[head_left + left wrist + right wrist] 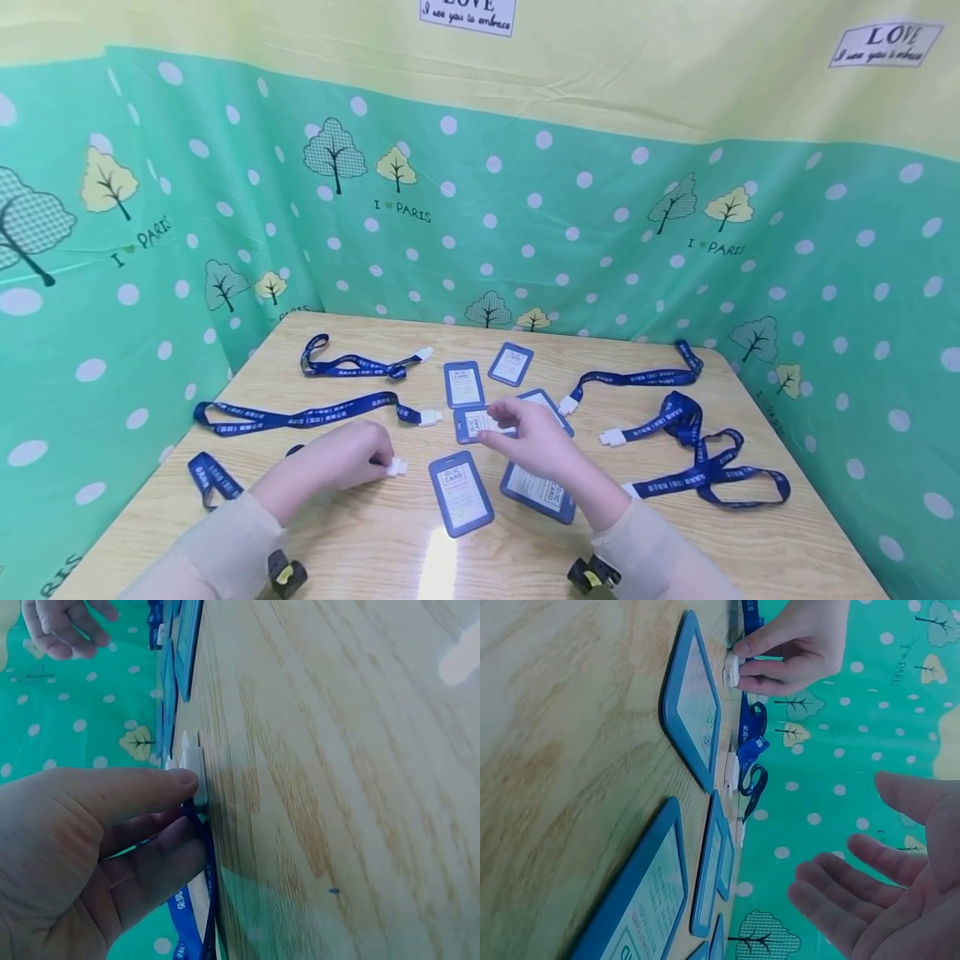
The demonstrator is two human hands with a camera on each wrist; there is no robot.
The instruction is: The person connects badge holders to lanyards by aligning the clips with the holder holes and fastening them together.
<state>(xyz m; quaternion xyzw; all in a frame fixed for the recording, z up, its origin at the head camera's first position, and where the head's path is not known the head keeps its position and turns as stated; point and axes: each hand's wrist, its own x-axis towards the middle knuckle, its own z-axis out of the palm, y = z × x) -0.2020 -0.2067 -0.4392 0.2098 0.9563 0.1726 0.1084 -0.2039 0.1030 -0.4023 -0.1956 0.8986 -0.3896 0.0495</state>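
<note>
My left hand (341, 457) pinches the white clip (396, 467) of a blue lanyard at the left of the table; in the left wrist view the thumb presses on that clip (194, 766), and the blue strap (210, 877) runs down past the fingers. My right hand (536, 442) hovers above the card holders with its fingers relaxed and nothing in them. Below it lies a sideways card holder (468, 425), partly hidden by the hand. Another holder (461, 493) lies between the hands, and one more (538, 493) sits under the right wrist.
Two card holders (462, 385) (511, 364) lie toward the back. Blue lanyards with white clips lie at the left (300, 417) and right (637, 377), some tangled (738, 477). A green dotted curtain (525, 208) hangs behind and beside the table (360, 558).
</note>
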